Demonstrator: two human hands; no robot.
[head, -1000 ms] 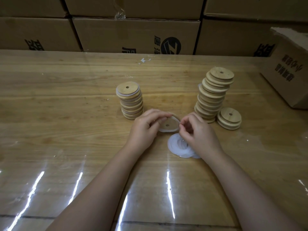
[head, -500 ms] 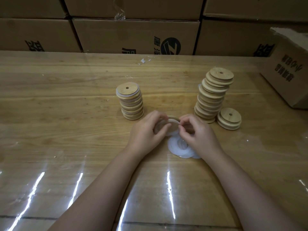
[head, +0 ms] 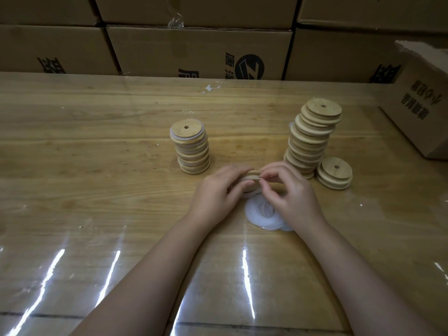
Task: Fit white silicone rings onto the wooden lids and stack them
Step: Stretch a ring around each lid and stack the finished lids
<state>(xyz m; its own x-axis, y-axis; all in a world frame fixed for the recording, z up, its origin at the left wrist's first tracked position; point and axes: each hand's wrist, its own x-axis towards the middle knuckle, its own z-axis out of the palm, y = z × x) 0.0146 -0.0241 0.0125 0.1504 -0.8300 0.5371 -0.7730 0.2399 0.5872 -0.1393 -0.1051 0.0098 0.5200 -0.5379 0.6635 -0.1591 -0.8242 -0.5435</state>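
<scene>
At mid-table, just above the top, the L hand (head: 218, 192) is curling its fingers round the left edge of a wooden lid (head: 252, 175), holding it nearly edge-on to the camera. The R hand (head: 292, 194) is pinching a white silicone ring (head: 249, 195) w/ thumb and fingertips at the lid's right rim; white is showing along the lid's edge and sagging below it.

Under the R hand a loose pile of rings (head: 260, 214) is lying flat on the wooden table (head: 97, 190), which is glinting under a clear plastic film.

To the left, a ringed stack (head: 192, 149) is standing w/ white showing between lids. To the right, a taller stack of bare lids (head: 312, 141) is leaning, w/ a short stack (head: 335, 174) just beside its base.

Cardboard cartons (head: 169, 52) are lining the far edge; one is showing a round black logo (head: 249, 66) w/ a Z-like mark, plus cut-off Chinese characters. An open carton (head: 421, 112) is sitting at right, its print upside down, not legible.
</scene>
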